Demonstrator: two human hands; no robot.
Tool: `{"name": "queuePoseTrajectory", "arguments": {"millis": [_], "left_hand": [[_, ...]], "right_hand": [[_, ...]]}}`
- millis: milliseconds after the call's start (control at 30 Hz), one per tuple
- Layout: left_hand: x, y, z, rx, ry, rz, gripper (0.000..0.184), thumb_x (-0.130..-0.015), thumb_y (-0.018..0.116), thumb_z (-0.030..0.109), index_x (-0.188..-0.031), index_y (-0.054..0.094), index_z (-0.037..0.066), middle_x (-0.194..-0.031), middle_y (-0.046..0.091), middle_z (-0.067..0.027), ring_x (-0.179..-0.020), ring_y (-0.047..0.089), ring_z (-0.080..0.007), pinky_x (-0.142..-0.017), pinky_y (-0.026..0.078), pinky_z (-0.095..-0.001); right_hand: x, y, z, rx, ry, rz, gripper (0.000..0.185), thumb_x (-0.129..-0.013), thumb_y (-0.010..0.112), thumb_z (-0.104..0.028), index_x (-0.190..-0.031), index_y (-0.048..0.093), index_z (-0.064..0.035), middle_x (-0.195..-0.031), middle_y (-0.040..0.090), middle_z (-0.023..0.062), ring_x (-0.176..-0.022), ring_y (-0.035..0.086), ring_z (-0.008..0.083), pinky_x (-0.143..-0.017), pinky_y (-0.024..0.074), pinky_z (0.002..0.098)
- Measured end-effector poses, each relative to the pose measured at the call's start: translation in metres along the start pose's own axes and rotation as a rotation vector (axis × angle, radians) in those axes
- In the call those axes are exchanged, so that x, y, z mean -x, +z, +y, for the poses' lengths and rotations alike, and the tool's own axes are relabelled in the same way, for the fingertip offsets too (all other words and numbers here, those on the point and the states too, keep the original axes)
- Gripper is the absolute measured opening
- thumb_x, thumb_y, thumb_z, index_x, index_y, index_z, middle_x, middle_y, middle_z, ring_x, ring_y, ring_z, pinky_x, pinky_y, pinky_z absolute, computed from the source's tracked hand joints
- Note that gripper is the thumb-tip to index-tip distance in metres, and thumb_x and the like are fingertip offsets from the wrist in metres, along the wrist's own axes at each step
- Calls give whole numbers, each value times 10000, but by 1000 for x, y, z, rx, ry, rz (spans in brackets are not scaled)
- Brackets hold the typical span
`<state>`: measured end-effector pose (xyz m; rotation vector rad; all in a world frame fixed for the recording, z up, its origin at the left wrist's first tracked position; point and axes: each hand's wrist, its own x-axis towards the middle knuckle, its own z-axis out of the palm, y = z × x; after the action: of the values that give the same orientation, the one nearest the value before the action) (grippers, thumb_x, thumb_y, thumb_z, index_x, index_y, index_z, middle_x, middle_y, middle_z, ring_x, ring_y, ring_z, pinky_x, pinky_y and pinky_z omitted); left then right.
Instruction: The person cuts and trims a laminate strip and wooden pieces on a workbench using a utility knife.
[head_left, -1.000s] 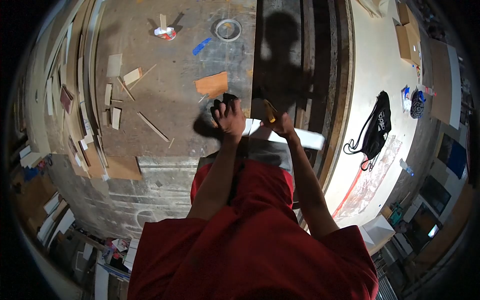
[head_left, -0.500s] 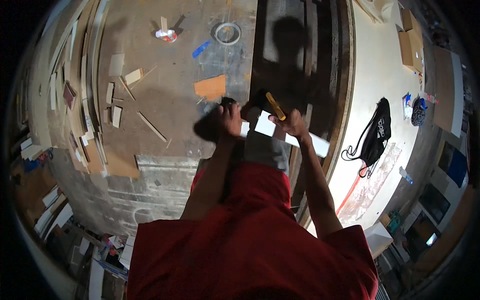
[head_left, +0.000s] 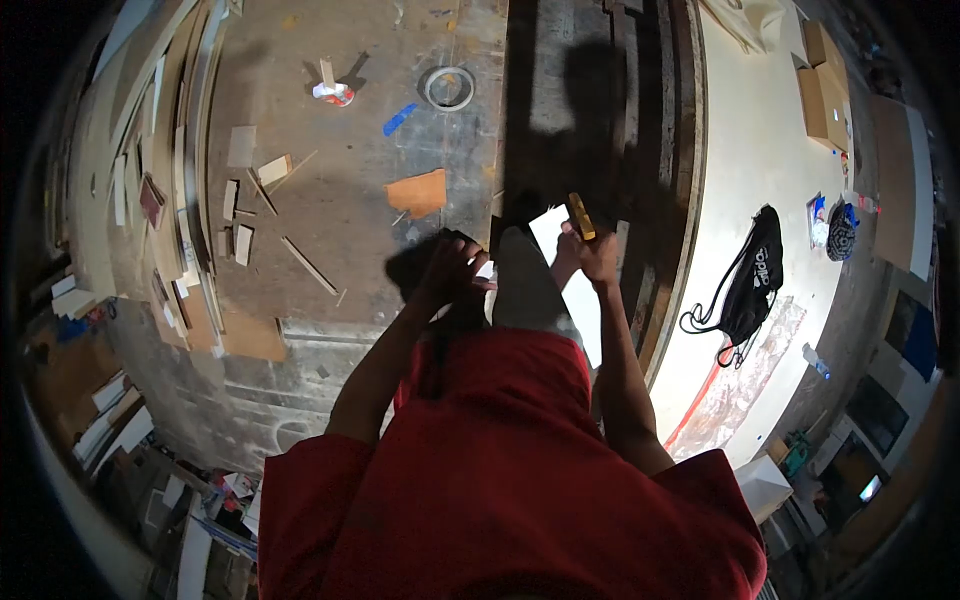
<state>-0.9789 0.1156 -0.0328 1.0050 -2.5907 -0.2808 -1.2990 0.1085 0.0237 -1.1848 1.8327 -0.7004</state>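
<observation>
My right hand (head_left: 597,256) is wrapped round a yellow tool (head_left: 580,216), which points up and away from me; its exact kind is unclear. Beneath and beside that hand lies a long white strip (head_left: 583,315), slanting from my leg's far side back toward my lap. Whether the same fingers also grip the strip cannot be seen. My left hand (head_left: 455,268) has its fingers bent, left of my grey-clothed leg (head_left: 527,285). A small white edge (head_left: 487,272) shows at its fingertips; shadow hides the rest.
An orange-brown scrap (head_left: 417,193), a blue piece (head_left: 400,119) and a ring (head_left: 449,89) lie on the wooden surface ahead. Wood offcuts (head_left: 243,244) are scattered left. A dark gap (head_left: 545,100) runs alongside. On the pale board at right rests a black drawstring bag (head_left: 752,280).
The white strip has swung from lying crosswise to pointing more toward me. The yellow tool has moved slightly right and stands more upright. My left hand has shifted slightly down.
</observation>
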Motion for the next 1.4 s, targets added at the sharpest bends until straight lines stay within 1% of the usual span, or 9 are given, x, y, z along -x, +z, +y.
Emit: {"name": "queuePoseTrajectory", "arguments": {"millis": [333, 467, 533, 633, 733, 867, 967, 1200, 1400], "left_hand": [[21, -9, 1, 128, -174, -345, 553, -936, 616, 609, -1090, 605, 77, -1004, 597, -140, -1013, 610, -350, -865, 469, -468], [45, -79, -35, 537, -951, 79, 331, -1043, 596, 310, -1216, 526, 37, -1031, 636, -211, -935, 654, -333, -808, 515, -438], [88, -73, -117, 500, -885, 658, 325, -1053, 625, 238, -1263, 505, 20, -1006, 622, -121, -878, 605, -199, -740, 506, -380], [122, -141, -214, 743, -1226, 875, 378, -1043, 667, 348, -1147, 507, 22, -1017, 668, -95, -828, 624, -171, -709, 517, -308], [176, -148, -297, -151, -1421, 427, 527, -954, 743, 378, -1263, 553, -4, -1122, 716, -227, -862, 707, -366, -764, 558, -460], [118, -172, -239, -291, -1266, 624, 364, -915, 740, 237, -1199, 625, 40, -1095, 720, -170, -1013, 686, -370, -855, 537, -477], [29, -148, -136, 888, -870, 605, 137, -1001, 694, 203, -1069, 683, 84, -1046, 719, -48, -1022, 676, -192, -904, 528, -357], [-115, -112, 43, 1076, -438, 26, 548, -922, 787, 407, -1192, 626, -42, -1056, 707, -268, -951, 711, -429, -797, 549, -468], [-152, -100, 81, 1345, -330, 218, 331, -1009, 684, 207, -1221, 627, -41, -1065, 729, -231, -964, 727, -297, -782, 554, -399]], "right_hand": [[-2, -9, -8, -56, 47, 38, 515, -906, 791, -474, -853, 669, 23, -640, 536, 23, -634, 474, 113, -556, 442, 345], [-6, -2, 11, -360, 34, -52, 457, -906, 802, -455, -871, 699, -11, -667, 546, -23, -639, 484, 108, -554, 414, 317], [-8, -9, -1, -198, 37, -46, 478, -911, 800, -466, -894, 704, 2, -695, 566, -5, -667, 510, 117, -589, 440, 322], [-11, -14, -25, -137, -7, -61, 500, -920, 792, -479, -914, 706, 14, -716, 596, 11, -683, 542, 128, -614, 464, 327], [-9, -25, -33, -28, -3, -85, 495, -927, 787, -470, -914, 708, 18, -718, 626, 23, -680, 574, 136, -622, 477, 323], [-7, -24, -45, -115, -56, -78, 420, -931, 800, -397, -907, 708, 12, -711, 586, 0, -666, 535, 118, -586, 444, 308], [7, -23, -86, -247, -9, 4, 326, -940, 796, -294, -932, 705, 18, -744, 569, -32, -686, 506, 79, -607, 412, 265], [24, -26, -161, -372, -112, 273, 151, -958, 680, -34, -1060, 711, 72, -925, 698, 32, -845, 629, 91, -724, 503, 269], [58, -39, -203, -607, -58, 639, 100, -974, 695, -81, -988, 692, 17, -715, 617, -6, -546, 516, 53, -485, 390, 227]]}}
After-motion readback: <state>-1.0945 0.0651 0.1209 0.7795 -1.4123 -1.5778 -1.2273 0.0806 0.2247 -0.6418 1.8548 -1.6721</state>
